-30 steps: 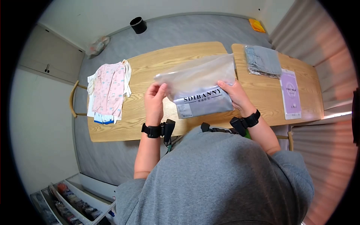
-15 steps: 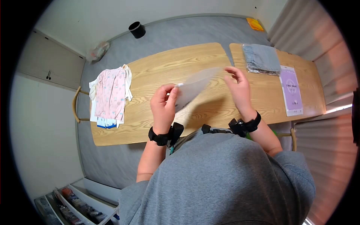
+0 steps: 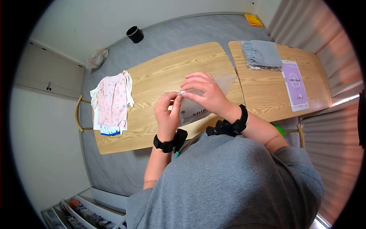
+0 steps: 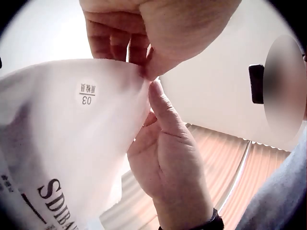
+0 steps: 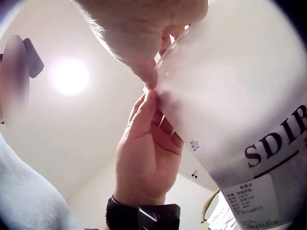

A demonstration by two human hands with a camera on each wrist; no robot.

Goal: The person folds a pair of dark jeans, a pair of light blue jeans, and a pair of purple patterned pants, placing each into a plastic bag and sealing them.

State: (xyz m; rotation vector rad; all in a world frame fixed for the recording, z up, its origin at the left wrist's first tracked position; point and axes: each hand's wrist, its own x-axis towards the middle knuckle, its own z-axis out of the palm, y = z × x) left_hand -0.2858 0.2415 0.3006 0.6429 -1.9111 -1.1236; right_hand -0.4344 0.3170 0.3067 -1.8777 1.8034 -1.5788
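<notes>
A frosted plastic zip bag (image 3: 187,112) printed SDIBANNY is held up over the table. My left hand (image 3: 167,112) pinches its top corner between thumb and forefinger. Fingertips of my right hand (image 3: 207,92) pinch the same corner, meeting the left thumb at a small whitish bit of the edge. In the left wrist view a small 03 sticker (image 4: 87,94) shows near that corner. The right wrist view shows a printed label (image 5: 249,201) low on the bag and something greyish inside. Much of the bag is hidden behind my right hand in the head view.
On the wooden table (image 3: 152,80), a pink patterned top (image 3: 112,99) lies over white and blue-trimmed clothes at left. A bagged pair of folded jeans (image 3: 263,53) and a purple package (image 3: 294,84) lie on the right table. A black bin (image 3: 135,35) stands beyond.
My right hand let go of the bag's right side and moved left to pinch the corner at my left hand. The bag swung from facing up to hanging from that corner.
</notes>
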